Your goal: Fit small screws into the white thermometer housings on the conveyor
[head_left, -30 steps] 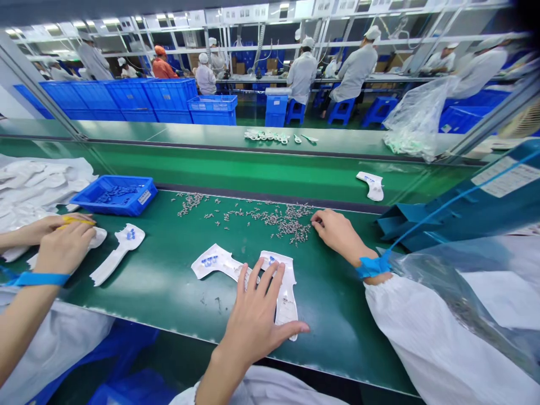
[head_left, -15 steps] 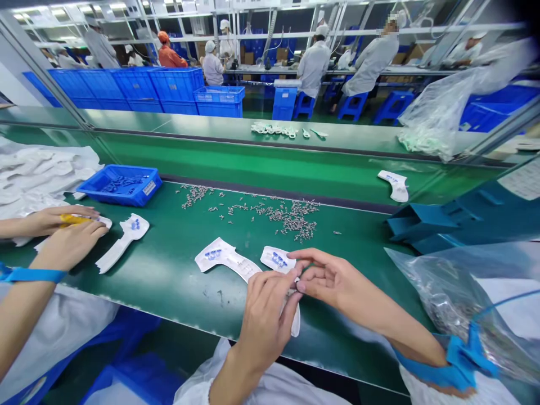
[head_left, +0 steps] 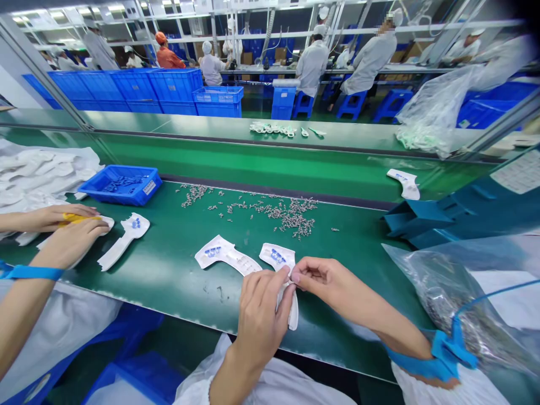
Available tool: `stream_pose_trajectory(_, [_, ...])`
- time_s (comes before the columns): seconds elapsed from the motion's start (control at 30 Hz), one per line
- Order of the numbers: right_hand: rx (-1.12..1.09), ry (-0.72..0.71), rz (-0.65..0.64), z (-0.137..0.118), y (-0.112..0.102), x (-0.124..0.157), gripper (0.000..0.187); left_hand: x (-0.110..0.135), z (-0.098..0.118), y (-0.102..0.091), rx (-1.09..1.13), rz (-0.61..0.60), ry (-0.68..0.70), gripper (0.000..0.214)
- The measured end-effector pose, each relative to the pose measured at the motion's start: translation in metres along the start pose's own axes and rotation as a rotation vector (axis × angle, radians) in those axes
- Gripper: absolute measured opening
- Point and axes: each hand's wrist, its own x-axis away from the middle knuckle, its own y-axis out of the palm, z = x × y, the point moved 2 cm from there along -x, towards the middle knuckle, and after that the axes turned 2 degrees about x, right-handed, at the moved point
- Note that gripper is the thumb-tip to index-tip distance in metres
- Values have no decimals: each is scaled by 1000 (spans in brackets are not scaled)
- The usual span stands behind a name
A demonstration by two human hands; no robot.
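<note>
My left hand (head_left: 262, 315) lies on a white plastic part (head_left: 282, 264) with blue inserts, fingers curled over its lower half and pinning it to the green bench. My right hand (head_left: 324, 281) meets it from the right, thumb and forefinger pinched at the part's middle; whatever is between them is too small to name. A second white part (head_left: 224, 256) lies just to the left. Small metal pieces (head_left: 291, 216) are scattered on the bench behind.
A co-worker's two hands (head_left: 63, 230) work on white parts at the left, beside a blue tray (head_left: 120, 184). A clear bag (head_left: 459, 304) of metal pieces sits at the right. One white part (head_left: 405, 183) rides the conveyor behind. Other workers sit far back.
My right hand came back from the pile of metal pieces to the white part and pinched at it beside my left hand. The part on the conveyor drifted right.
</note>
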Motion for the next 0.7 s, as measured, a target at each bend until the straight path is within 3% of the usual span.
stream_pose_trajectory(0.13, [352,24,18,1,-7,5,27,1,-2,4,-55,-294,14,72])
stream_pose_trajectory(0.23, [518,9,-58,2,-4,6,26,4,-6,10,-97,-461,17,89])
stream_pose_trajectory(0.7, [806,2,-113,-2,9,1,23,5,-8,13,-97,-506,-7,87])
